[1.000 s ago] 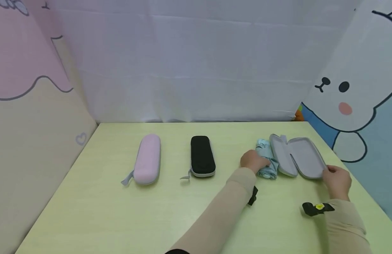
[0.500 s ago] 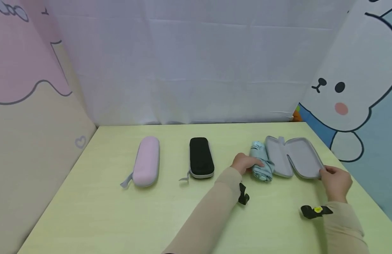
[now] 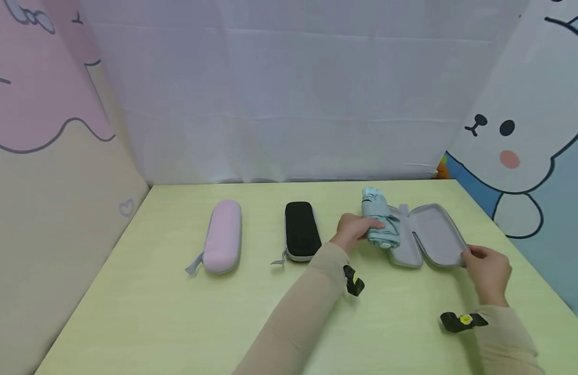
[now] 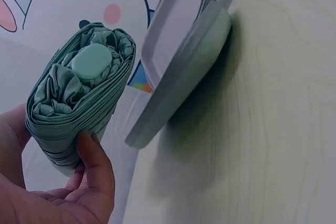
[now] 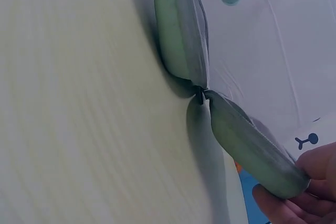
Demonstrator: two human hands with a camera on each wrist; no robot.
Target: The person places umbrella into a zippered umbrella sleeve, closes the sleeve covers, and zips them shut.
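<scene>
My left hand [image 3: 353, 230] grips a folded teal compact umbrella [image 3: 379, 216] by its side. In the left wrist view the umbrella's pleated cloth and pale green rounded end cap [image 4: 92, 61] face the camera, with the thumb and fingers low around it. The umbrella is raised off the table, partly in front of the left half of an opened zip case [image 3: 438, 234]. That case is grey inside and green outside, its halves spread apart. My right hand [image 3: 488, 273] pinches the case's right half at its near corner; in the right wrist view that half [image 5: 257, 150] is tilted up.
A pink zip case [image 3: 223, 237] lies shut on the left of the pale yellow-green table [image 3: 176, 323]. Between it and my left hand lies a black zip case [image 3: 302, 229] with a grey edge. White and cartoon-printed sheets stand behind and beside the table.
My left hand has lifted the umbrella from beside the case, first drawing it a little left, then raising it. My right hand keeps its pinch on the case, which has shifted slightly left.
</scene>
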